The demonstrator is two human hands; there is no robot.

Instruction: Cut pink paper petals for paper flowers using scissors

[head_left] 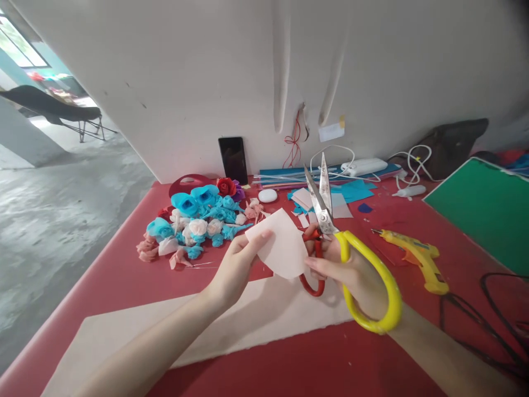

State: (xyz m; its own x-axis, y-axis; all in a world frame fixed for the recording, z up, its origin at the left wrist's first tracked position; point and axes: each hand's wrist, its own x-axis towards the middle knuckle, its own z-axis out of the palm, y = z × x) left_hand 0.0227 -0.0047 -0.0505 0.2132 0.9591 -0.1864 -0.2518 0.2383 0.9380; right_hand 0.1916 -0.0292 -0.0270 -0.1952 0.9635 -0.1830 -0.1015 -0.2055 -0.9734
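A pale pink piece of paper point(283, 248) with a curved lower edge is pinched between the thumb and fingers of my left hand point(237, 264). My right hand point(351, 270) holds scissors point(324, 215), their blades pointing up and slightly apart. One handle loop is yellow; a red loop shows by my fingers. My right fingertips also touch the paper's right edge. Beneath both hands lies a long pale paper strip point(198, 325). Paper flowers point(198, 220) in blue, white, pink and red are heaped to the left.
A yellow glue gun point(417, 259) lies at the right, its dark cable running off beside a green board point(487, 209). A phone point(232, 160) leans on the wall. Behind my hands are blue paper pieces point(355, 190), a white power strip point(363, 166) and a white case point(268, 196).
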